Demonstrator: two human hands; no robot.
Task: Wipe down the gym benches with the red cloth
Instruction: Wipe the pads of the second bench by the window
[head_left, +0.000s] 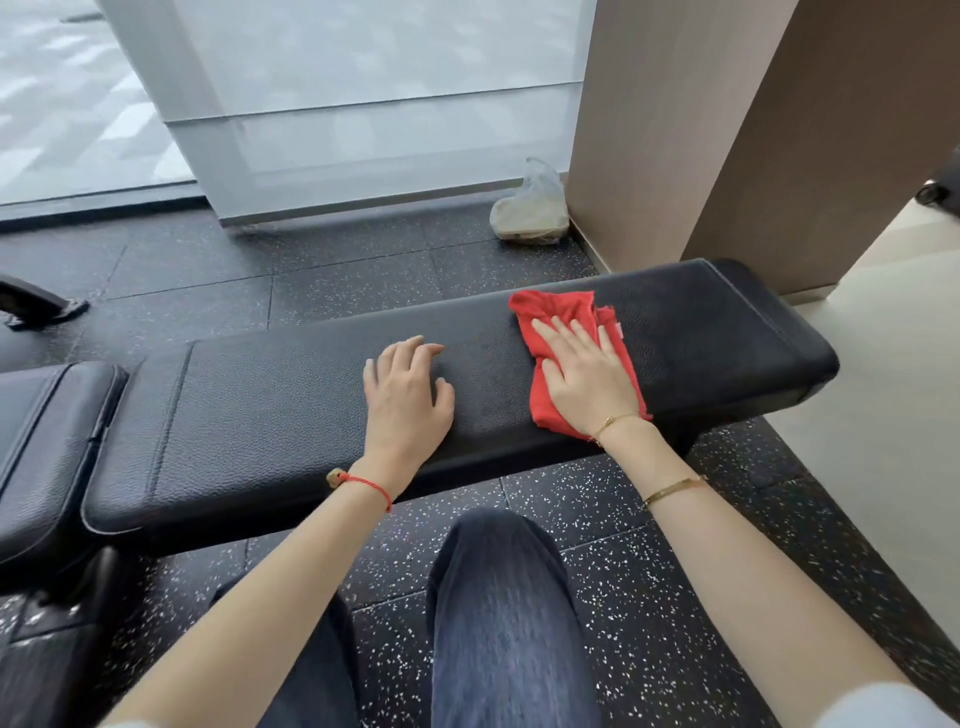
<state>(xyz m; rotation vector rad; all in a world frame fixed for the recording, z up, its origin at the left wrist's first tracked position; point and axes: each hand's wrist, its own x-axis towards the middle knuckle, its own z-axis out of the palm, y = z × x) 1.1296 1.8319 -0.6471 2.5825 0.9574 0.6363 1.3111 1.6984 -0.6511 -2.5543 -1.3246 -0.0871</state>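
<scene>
R hand (589, 374) flat, fingers straight, pressing red cloth (558, 312) onto black bench pad (260, 415) nr its right end. L hand (405, 389) rests bare, loosely spread, just left. Pad's long axis runs left-right (unwiped stretch prob. leftward); R hand nearer cloth.

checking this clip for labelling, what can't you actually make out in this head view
- Bench legs and frame: hidden under its own black pad.
- Second pad at left: cut off by the picture's left edge.
- Red cloth: its middle is covered by the right hand pressing on it.
- Plastic bag by the wall: contents too blurred to tell.
- Whether the pad under the left hand is wiped: not visible.
</scene>
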